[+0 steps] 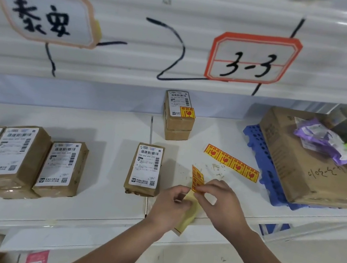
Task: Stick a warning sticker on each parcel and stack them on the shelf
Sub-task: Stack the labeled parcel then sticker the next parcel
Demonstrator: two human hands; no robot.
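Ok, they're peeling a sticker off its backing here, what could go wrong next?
1. The sticker, pinched by the right hand, stands bent while the left hand holds the backing; it may fold onto itself or tear.
2. The nearest parcel has a label over most of its top, so the sticker could end up covering a barcode.

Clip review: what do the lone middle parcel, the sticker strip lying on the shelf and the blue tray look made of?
Lone parcel: brown cardboard or kraft wrap, with a sheen like clear tape, and a white paper label. Sticker strip: thin printed paper or film; cannot tell which. Blue tray: likely moulded plastic, from its uniform colour and grid of holes.
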